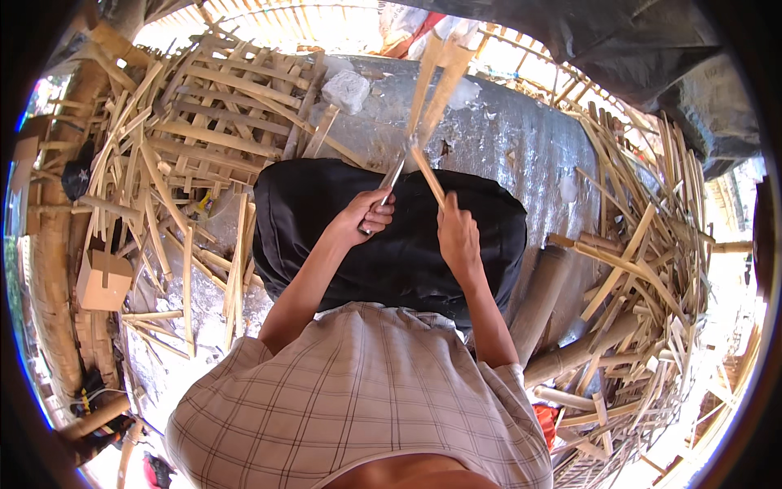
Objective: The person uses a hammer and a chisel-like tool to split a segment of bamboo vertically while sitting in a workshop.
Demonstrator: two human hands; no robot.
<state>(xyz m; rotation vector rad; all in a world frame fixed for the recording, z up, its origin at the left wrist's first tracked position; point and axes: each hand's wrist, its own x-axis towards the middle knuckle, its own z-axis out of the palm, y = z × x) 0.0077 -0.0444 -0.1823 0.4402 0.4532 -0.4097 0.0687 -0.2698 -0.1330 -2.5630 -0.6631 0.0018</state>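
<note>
My left hand (368,214) is closed around the handle of a knife (395,173), its metal blade slanting up and away from me. In the fist of my right hand (459,232) is the near end of a bamboo strip (428,174). The knife's tip reaches the strip where it parts into two diverging pieces (444,90), which stretch toward the far side. Whether the blade sits inside the split or just beside it, I cannot tell. Both hands are above the black cloth (391,269) over my lap.
A lattice of bamboo slats (224,122) lies at the far left, near a grey stone block (345,90). Loose bamboo strips (643,269) are heaped to the right, beside a thick bamboo pole (542,297). At left is a small cardboard box (104,279). A grey sheet (521,130) covers the ground ahead.
</note>
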